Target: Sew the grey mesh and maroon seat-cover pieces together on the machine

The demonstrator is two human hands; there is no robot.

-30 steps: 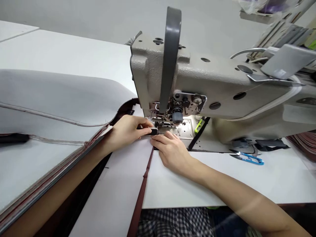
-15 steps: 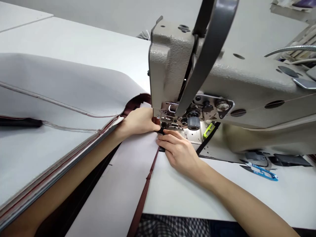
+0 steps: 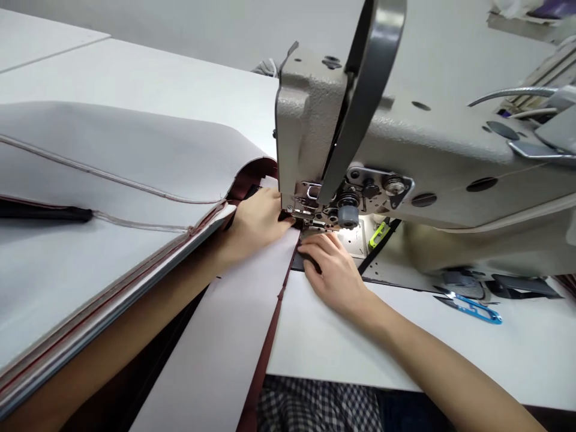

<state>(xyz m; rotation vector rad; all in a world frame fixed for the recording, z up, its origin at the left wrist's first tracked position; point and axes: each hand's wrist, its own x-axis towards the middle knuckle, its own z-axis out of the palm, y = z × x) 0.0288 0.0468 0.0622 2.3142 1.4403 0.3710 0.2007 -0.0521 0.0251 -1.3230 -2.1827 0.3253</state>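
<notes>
A grey industrial sewing machine (image 3: 405, 144) stands over the white table (image 3: 405, 342). A grey fabric strip (image 3: 234, 324) with a dark red edge runs from the table's front edge up to the presser foot (image 3: 310, 223). My left hand (image 3: 256, 225) lies on the strip just left of the foot, fingers curled and pressing the fabric; its fingertips are hidden under the machine head. My right hand (image 3: 335, 270) rests on the strip's red edge right of the seam line, fingers bent and pressing down on a small black piece (image 3: 300, 262) by the foot.
A large grey padded panel (image 3: 103, 174) with piping and a stack of red-edged layers lies on the left. Blue thread snips (image 3: 474, 307) sit on the table at the right. A black strap (image 3: 375, 249) with a green clip lies on the machine bed.
The view came closer to the machine and shifted. Both hands pushed forward to the presser foot; the black piece that my left hand pinched is now mostly hidden under my right fingers.
</notes>
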